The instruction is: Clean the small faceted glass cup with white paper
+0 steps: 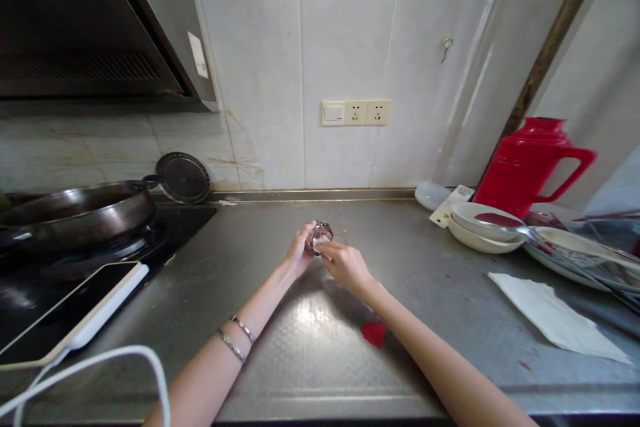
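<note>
Over the middle of the metal counter (240, 233), my left hand (299, 248) is closed around a small, dark, shiny glass cup (325, 228), its round mouth tilted toward me. My right hand (349, 268) pinches a piece of white tissue (321, 241) and presses it at the cup's mouth. The fingers hide part of the tissue and of the cup's rim. Beneath my right forearm lies a small red piece (373, 332), partly covered; I cannot make out what it is.
On the left, a pan (120, 207) sits on the black stove, with a phone (75, 313) and white cable at its near edge. To the right are stacked bowls (483, 240), a red thermos (525, 163), utensils on plates and a folded paper towel (555, 317).
</note>
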Motion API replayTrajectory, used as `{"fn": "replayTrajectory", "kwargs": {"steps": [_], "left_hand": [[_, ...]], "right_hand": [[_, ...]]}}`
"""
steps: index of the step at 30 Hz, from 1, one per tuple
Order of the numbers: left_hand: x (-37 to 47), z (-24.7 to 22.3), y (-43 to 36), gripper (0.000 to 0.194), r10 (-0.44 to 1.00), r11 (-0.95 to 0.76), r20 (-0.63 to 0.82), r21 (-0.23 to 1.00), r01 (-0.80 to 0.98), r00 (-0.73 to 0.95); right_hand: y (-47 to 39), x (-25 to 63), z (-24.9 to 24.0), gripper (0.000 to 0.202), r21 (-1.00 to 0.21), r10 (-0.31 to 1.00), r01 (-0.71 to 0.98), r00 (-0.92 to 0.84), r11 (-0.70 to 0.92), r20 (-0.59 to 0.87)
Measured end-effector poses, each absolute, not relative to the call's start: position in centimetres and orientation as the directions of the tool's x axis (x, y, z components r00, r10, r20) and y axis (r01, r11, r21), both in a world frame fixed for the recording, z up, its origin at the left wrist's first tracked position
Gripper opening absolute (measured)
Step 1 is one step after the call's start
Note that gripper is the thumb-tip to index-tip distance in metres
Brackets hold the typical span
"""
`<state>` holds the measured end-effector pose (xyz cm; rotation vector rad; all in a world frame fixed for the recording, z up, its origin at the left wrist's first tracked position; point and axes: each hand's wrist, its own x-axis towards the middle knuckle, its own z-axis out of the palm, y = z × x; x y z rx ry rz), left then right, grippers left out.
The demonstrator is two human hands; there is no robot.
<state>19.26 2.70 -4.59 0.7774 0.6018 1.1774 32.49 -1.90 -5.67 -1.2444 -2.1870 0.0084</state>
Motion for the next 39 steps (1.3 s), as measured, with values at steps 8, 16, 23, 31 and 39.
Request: {"fn": "replayTrajectory", "kwargs": {"steps": [8, 16, 23, 31, 39], "left_hand": [[20.0, -4.9, 2.0, 0.044, 0.99, 0.004, 0.075, 0.827, -0.563, 0.116], [20.2, -5.3, 2.0, 0.053, 0.964, 0.057, 0.098, 0.831, -0.553, 0.246], [17.9, -3.4, 2.3, 0.06, 0.848, 0.334, -0.006, 0.783, -0.525, 0.53], [17.5, -3.1, 3.4, 0.039, 0.862, 0.355, -0.135, 0.849, -0.391, 0.489], [19.1, -4.9, 3.5, 0.045, 0.989, 0.016, 0.057, 0.879, -0.477, 0.139]], "right_hand": [[-2.6, 29.3, -6.1, 0.023, -0.929, 0.937, 0.133, -0.089, 0.346, 0.337], [-1.3, 30.6, -7.2, 0.013, -0.659, 0.784, 0.47, -0.126, 0.586, 0.608], [-2.0, 33.5, -5.4, 0.032, 0.015, 0.696, 0.792, -0.546, 0.61, 0.466], [-2.1, 34.5, -4.1, 0.035, 0.195, 0.697, 0.758, -0.65, 0.622, 0.303], [-2.0, 31.3, -6.2, 0.021, -0.45, 0.788, 0.684, -0.311, 0.574, 0.532]]}}
